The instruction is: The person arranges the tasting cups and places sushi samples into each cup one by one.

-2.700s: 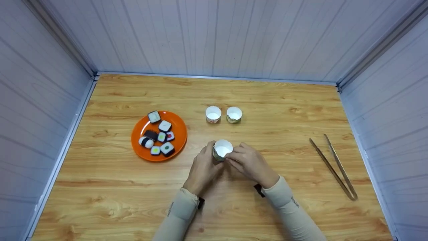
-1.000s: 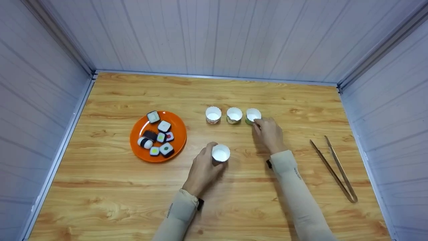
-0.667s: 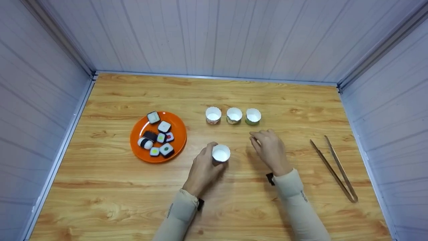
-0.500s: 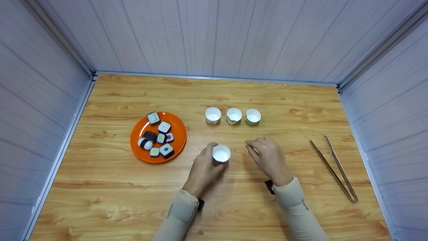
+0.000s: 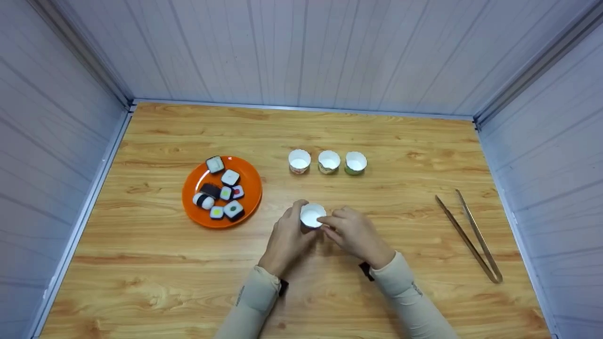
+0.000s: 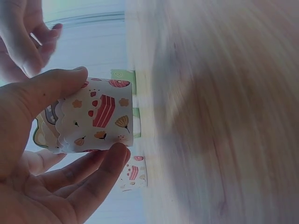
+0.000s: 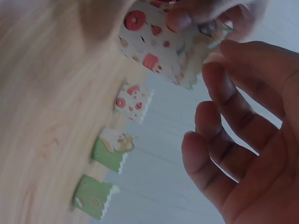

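My left hand (image 5: pixel 286 238) grips a small stack of nested paper baking cups (image 5: pixel 311 215), thumb on one side and fingers on the other. In the left wrist view, the outermost cup (image 6: pixel 100 114) is white with cake and flower prints, and scalloped rims of inner cups show at its mouth. My right hand (image 5: pixel 355 235) is at the stack's right side, its thumb and index fingertip right at the rim, the other fingers loosely bent in the right wrist view. Beyond the hands stand a red-and-white printed cup (image 5: pixel 299 161), a cat-printed cup (image 5: pixel 329 162) and a green cup (image 5: pixel 355 163) in a row.
An orange plate (image 5: pixel 252 188) with several sushi pieces (image 5: pixel 234 210) sits on the wooden table (image 5: pixel 165 273) to the left. Metal tongs (image 5: pixel 471 235) lie at the right with spread arms. White panel walls (image 5: pixel 301 56) enclose the back and sides.
A third cup, the green one, was placed at the right of the row by the right hand, which let go and came back to the stack. The left hand stays around the stack.
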A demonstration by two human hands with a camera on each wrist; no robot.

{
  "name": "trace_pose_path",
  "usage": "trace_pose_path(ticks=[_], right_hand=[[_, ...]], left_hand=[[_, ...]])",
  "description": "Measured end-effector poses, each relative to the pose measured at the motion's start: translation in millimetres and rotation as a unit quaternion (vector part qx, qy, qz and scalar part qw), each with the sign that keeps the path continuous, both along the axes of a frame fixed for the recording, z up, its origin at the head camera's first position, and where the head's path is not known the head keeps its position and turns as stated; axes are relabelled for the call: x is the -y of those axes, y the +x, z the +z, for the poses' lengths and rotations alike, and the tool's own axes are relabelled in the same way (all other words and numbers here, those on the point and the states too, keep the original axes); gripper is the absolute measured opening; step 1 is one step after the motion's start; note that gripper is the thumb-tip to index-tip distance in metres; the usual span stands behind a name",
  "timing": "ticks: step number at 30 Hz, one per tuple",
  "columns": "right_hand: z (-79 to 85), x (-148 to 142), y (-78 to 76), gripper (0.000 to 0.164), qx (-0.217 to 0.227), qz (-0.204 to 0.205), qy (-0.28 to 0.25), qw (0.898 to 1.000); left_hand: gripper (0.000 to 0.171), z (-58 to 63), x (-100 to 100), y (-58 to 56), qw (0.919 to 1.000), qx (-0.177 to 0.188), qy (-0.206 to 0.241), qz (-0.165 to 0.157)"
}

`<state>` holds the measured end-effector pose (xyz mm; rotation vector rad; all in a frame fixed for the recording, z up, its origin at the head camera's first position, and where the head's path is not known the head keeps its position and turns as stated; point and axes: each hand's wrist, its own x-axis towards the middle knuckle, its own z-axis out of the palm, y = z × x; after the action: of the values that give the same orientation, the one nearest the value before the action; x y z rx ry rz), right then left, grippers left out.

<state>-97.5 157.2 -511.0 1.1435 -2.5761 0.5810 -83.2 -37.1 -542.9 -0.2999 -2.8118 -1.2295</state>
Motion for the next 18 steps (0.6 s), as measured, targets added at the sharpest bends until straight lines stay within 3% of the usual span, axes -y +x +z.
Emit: trace_pose_path(ticks=[9, 18], right_hand=[[-9.4, 8.3, -3.1, 0.008, 0.031, 0.032, 0.011, 0.999], [-8.5, 6.5, -3.2, 0.006, 0.038, 0.025, -0.013, 0.999]], left_hand=[[0.07, -0.3, 2.2, 0.6, 1.0, 0.003, 0.002, 0.002], [0.07, 0.6, 1.7, 1.4, 0.9996, 0.028, 0.005, 0.004]])
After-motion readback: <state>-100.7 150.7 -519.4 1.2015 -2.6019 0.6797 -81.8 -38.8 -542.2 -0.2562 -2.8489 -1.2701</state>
